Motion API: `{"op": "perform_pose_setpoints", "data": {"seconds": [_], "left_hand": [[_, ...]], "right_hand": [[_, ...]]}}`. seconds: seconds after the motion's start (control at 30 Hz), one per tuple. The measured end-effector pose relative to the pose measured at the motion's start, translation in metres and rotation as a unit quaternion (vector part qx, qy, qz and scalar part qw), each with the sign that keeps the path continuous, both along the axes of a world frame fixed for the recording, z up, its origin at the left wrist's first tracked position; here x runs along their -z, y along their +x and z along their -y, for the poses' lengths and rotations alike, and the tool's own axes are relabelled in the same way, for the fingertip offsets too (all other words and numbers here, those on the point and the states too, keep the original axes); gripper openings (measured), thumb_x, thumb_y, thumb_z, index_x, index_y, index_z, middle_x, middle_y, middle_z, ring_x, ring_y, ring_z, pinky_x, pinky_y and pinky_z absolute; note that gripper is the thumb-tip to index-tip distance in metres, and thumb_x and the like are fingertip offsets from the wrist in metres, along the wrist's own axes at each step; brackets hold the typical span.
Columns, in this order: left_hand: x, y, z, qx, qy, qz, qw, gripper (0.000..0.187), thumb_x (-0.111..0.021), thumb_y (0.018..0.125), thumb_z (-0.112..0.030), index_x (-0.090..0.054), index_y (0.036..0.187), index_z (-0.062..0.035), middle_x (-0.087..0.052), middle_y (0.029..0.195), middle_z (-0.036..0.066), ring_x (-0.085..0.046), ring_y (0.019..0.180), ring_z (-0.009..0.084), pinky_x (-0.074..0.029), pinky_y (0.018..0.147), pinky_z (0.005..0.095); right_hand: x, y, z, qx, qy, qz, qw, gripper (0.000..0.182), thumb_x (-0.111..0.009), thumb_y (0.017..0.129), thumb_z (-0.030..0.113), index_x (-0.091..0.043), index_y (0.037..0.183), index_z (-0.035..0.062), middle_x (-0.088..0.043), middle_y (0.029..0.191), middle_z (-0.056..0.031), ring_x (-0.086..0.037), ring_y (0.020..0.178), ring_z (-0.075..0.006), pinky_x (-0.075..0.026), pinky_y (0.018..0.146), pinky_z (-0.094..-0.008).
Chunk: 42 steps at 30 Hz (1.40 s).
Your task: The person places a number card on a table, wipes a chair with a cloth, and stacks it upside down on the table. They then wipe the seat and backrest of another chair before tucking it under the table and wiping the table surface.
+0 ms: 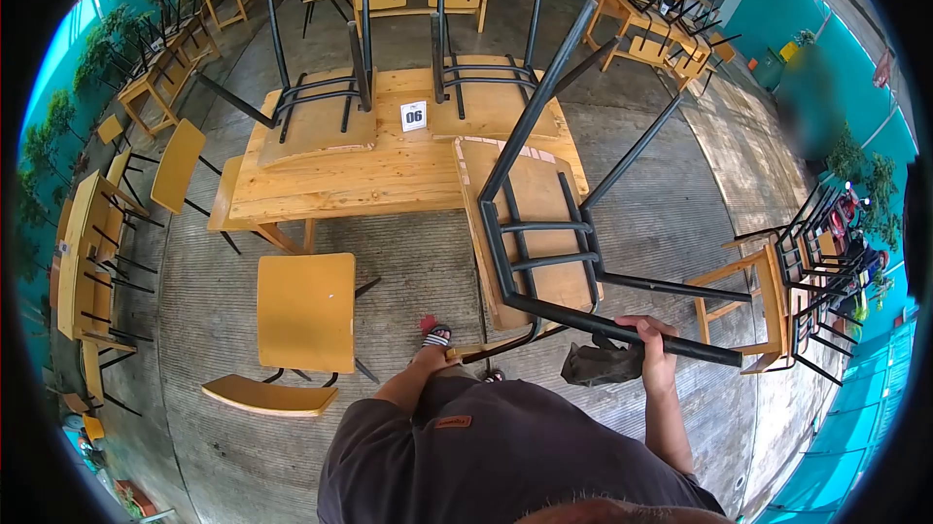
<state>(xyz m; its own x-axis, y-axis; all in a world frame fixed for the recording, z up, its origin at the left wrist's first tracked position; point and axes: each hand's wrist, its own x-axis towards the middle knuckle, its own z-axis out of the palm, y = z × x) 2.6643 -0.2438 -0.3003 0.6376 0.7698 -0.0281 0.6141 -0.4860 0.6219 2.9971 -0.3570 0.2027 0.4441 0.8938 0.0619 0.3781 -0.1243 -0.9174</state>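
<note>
Meanwhile, both hands are holding a wood-and-metal chair [540, 174] upside down at the table's near right corner

Two upended chairs, one to the left [321, 125] and one to the right [486, 118], are already lying seat-down on the wooden table [340, 192], with a number card [413, 116] standing between them; the held chair is tilting over the table's near right corner, its seat overlapping the edge in view, though whether it is touching cannot be told, while the left hand [434, 357] is gripping its backrest, fingers partly hidden, and the right hand [653, 337] is closing around a black leg beside a dark grey cloth [603, 366]; on the floor near the table's near left side, a yellow chair [306, 308] is standing upright
</note>
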Motion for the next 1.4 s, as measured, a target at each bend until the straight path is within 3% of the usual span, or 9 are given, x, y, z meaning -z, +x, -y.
{"op": "perform_pose_setpoints", "data": {"seconds": [0.07,0.3,0.37,0.5,0.7,0.77,1.0,1.17,1.4], "left_hand": [[-0.014,-0.005,-0.004,0.042,-0.210,-0.164,0.963,0.071,-0.060,0.086,-0.071,-0.067,0.126,-0.0130,-0.069,0.122,0.021,-0.063,0.116,0.0388,-0.053,0.094,0.0483],[-0.058,-0.011,0.020,0.014,-0.122,-0.171,0.978,0.064,-0.064,0.083,-0.070,-0.074,0.114,-0.0156,-0.075,0.096,0.017,-0.071,0.094,0.0373,-0.055,0.082,0.0472],[-0.059,-0.008,0.029,0.042,-0.141,-0.174,0.974,0.062,-0.065,0.084,-0.066,-0.074,0.116,-0.0145,-0.074,0.101,0.016,-0.070,0.098,0.0364,-0.055,0.084,0.0473],[-0.051,-0.001,0.044,0.114,-0.168,-0.196,0.959,0.059,-0.070,0.082,-0.061,-0.075,0.114,-0.0111,-0.074,0.105,0.015,-0.070,0.101,0.0352,-0.055,0.087,0.0468],[-0.044,0.003,0.087,0.205,-0.230,-0.190,0.932,0.060,-0.075,0.078,-0.059,-0.074,0.112,-0.0099,-0.075,0.102,0.015,-0.070,0.101,0.0339,-0.055,0.087,0.0456],[-0.052,0.002,0.096,0.228,-0.232,-0.181,0.928,0.062,-0.075,0.077,-0.060,-0.071,0.115,-0.0105,-0.075,0.099,0.014,-0.071,0.099,0.0339,-0.055,0.086,0.0453],[-0.008,-0.073,0.127,0.093,-0.335,-0.124,0.930,0.075,-0.070,0.079,-0.072,-0.069,0.124,-0.0123,-0.075,0.109,0.015,-0.072,0.099,0.0316,-0.055,0.088,0.0402],[0.040,-0.136,0.152,-0.299,-0.707,0.048,0.640,0.111,-0.036,0.082,-0.093,-0.049,0.148,-0.0044,-0.047,0.154,0.017,-0.045,0.142,0.0292,-0.039,0.112,0.0399],[0.027,-0.064,0.145,-0.418,-0.634,0.392,0.520,0.103,-0.023,0.091,-0.087,-0.038,0.152,-0.0057,-0.046,0.152,0.015,-0.042,0.142,0.0294,-0.034,0.116,0.0416]], "right_hand": [[0.006,-0.001,0.011,0.008,0.008,0.000,1.000,0.047,-0.054,0.093,0.037,-0.077,0.096,-0.0049,-0.072,0.082,-0.0085,-0.055,0.070,-0.0131,-0.042,0.065,-0.0295],[0.009,0.006,0.065,0.044,0.029,0.006,0.999,0.048,-0.053,0.096,0.038,-0.077,0.096,-0.0038,-0.068,0.078,-0.0045,-0.051,0.068,-0.0107,-0.039,0.063,-0.0276],[0.011,0.008,0.079,0.098,0.000,-0.050,0.994,0.046,-0.056,0.095,0.035,-0.076,0.098,-0.0063,-0.074,0.095,-0.0132,-0.062,0.097,-0.0201,-0.040,0.100,-0.0328],[0.026,0.003,0.085,0.143,0.018,-0.019,0.989,0.046,-0.053,0.097,0.036,-0.076,0.093,-0.0036,-0.071,0.086,-0.0069,-0.051,0.072,-0.0101,-0.040,0.067,-0.0280],[0.031,0.005,0.101,0.235,-0.110,-0.065,0.964,0.050,-0.047,0.099,0.036,-0.076,0.098,-0.0051,-0.073,0.102,-0.0115,-0.058,0.102,-0.0181,-0.038,0.100,-0.0290],[0.027,-0.005,0.097,0.293,-0.105,-0.030,0.950,0.049,-0.051,0.098,0.037,-0.076,0.094,-0.0048,-0.074,0.095,-0.0077,-0.056,0.086,-0.0140,-0.043,0.085,-0.0271],[0.058,0.051,0.136,0.370,-0.181,-0.109,0.905,0.060,-0.050,0.098,0.041,-0.055,0.138,-0.0033,-0.074,0.112,-0.0115,-0.059,0.106,-0.0185,-0.041,0.102,-0.0298],[0.081,0.070,0.148,0.399,-0.182,-0.163,0.884,0.053,-0.055,0.096,0.041,-0.066,0.124,-0.0019,-0.074,0.111,-0.0110,-0.059,0.100,-0.0173,-0.043,0.097,-0.0295],[0.102,0.074,0.149,0.403,-0.145,-0.216,0.877,0.048,-0.057,0.095,0.042,-0.075,0.105,-0.0017,-0.072,0.101,-0.0088,-0.058,0.091,-0.0176,-0.045,0.091,-0.0290]]}}
